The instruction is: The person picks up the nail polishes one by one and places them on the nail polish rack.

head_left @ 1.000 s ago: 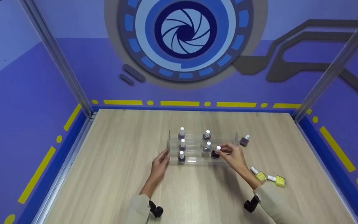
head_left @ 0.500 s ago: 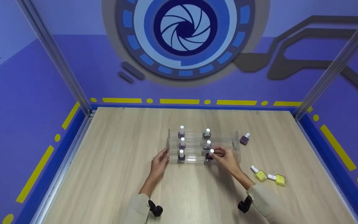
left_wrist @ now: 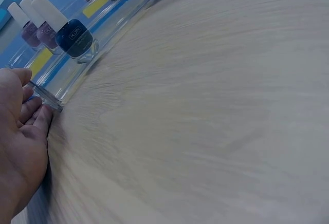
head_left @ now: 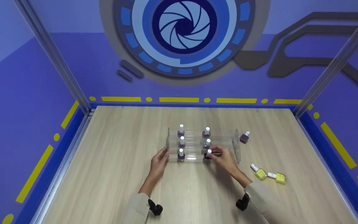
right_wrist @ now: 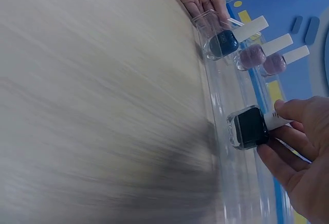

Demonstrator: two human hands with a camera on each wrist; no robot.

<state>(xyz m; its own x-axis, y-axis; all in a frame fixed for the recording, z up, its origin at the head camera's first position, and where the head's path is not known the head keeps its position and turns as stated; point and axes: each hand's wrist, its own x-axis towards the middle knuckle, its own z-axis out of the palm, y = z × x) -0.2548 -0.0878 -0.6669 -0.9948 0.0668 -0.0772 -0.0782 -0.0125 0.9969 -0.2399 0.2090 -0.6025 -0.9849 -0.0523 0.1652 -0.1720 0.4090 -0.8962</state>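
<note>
Bottle [right_wrist: 249,127], dark, at the front of the clear rack [head_left: 193,158]; right hand [head_left: 226,159] pinches its white cap [right_wrist: 273,122], left hand [head_left: 158,163] grips the rack's left end; seating unconfirmed, so early release could topple it onto the worktop [head_left: 185,193]

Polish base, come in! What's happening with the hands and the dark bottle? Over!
Right hand pinching dark bottle by white cap. Bottle at front tier of clear rack. Left hand holding rack's end. No obstruction visible.
</note>
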